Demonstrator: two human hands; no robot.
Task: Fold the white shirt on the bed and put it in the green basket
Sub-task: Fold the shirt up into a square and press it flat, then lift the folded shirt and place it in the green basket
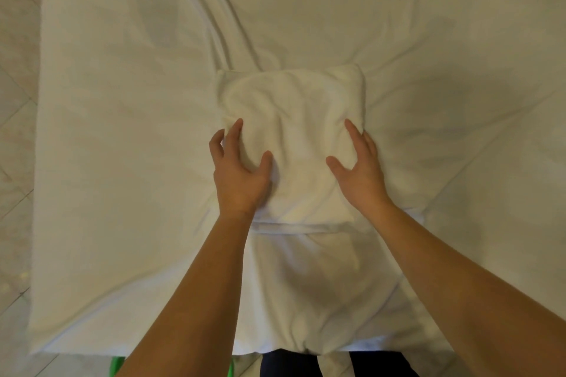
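The white shirt (294, 119) lies folded into a thick, roughly square packet in the middle of the bed (122, 131). My left hand (239, 171) rests on its left edge, fingers spread and curled over the side. My right hand (358, 168) presses on its right edge, fingers apart. Neither hand has lifted it. A sliver of the green basket (115, 366) shows at the bottom edge, below the bed's near edge and mostly hidden by my left forearm.
The bed is covered by a wrinkled white sheet, with its left edge bordering a pale tiled floor (15, 101). The bed's near edge runs along the bottom, where my dark trousers (291, 364) show.
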